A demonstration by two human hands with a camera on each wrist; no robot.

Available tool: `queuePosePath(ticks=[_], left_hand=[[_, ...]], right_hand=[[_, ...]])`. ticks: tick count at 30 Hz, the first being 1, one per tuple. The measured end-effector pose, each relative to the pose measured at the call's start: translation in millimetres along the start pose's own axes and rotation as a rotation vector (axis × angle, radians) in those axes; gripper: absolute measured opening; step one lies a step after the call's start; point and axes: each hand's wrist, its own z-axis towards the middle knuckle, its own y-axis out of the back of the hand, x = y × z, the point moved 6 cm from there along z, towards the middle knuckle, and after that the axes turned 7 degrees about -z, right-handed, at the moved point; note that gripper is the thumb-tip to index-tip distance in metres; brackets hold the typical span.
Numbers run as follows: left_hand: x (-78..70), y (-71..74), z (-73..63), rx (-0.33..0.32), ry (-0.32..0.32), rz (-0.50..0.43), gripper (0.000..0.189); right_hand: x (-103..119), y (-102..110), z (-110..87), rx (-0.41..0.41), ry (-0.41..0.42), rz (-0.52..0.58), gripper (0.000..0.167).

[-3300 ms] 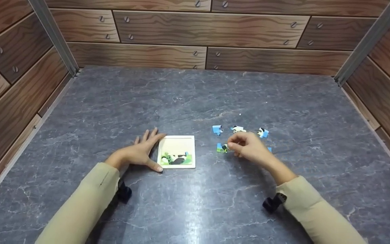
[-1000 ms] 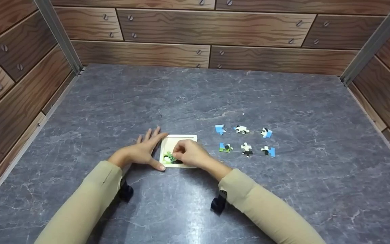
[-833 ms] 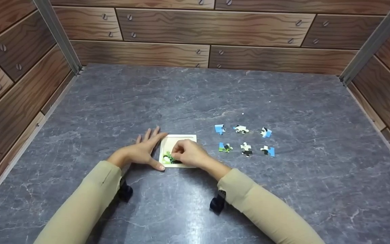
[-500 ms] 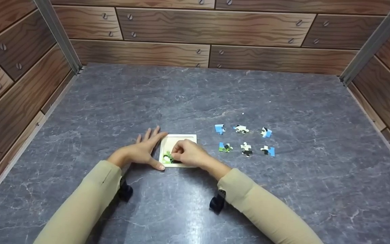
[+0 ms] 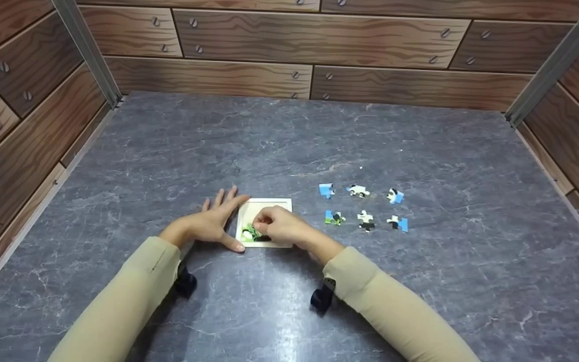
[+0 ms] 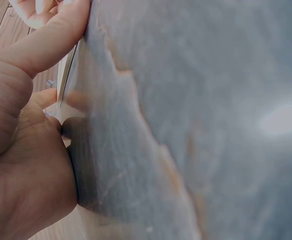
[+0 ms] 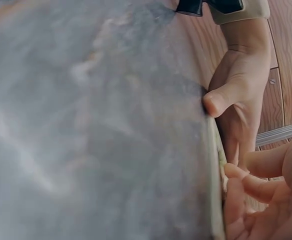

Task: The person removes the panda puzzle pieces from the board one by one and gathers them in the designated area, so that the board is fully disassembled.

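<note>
Head view: a puzzle frame (image 5: 254, 207) lies flat on the grey marbled table (image 5: 249, 136), between the two hands. The left hand (image 5: 208, 224) has its fingers spread apart, thumb at the near left corner of the frame and forefinger at the far left corner. The right hand (image 5: 282, 223) is over the frame with its fingers curled and thumb and forefinger together; whether a piece is pinched between them cannot be told. This hand blocks the frame's right part, leaving some fitted green, white and black pieces (image 5: 249, 234) visible at the near left. To the right, well apart from the frame, six loose puzzle pieces (image 5: 366, 220) lie in two rows of three. Black wrist devices (image 5: 322, 297) hang below the beige sleeves (image 5: 395, 296). Wood-patterned walls (image 5: 289, 37) with grey corner posts (image 5: 88, 50) enclose the table's far edge and sides.
</note>
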Motion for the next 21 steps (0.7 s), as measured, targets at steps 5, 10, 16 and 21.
queuePosePath(ticks=[5, 10, 16, 21], left_hand=[[0.7, 0.0, 0.4, -0.002, 0.001, 0.008, 0.115], [2.0, -2.3, 1.4, 0.003, -0.002, -0.004, 0.115], [2.1, -1.4, 1.1, 0.001, -0.003, -0.001, 0.115], [1.3, -0.8, -0.2, -0.003, -0.007, -0.001, 0.115]], right_hand=[[5.2, -2.5, 2.8, 0.029, -0.033, 0.041, 0.016], [7.6, -5.1, 5.9, 0.003, -0.009, -0.038, 0.015], [6.0, -5.6, 6.4, 0.015, -0.011, 0.033, 0.012], [3.1, -6.9, 6.7, 0.033, -0.001, 0.169, 0.01]])
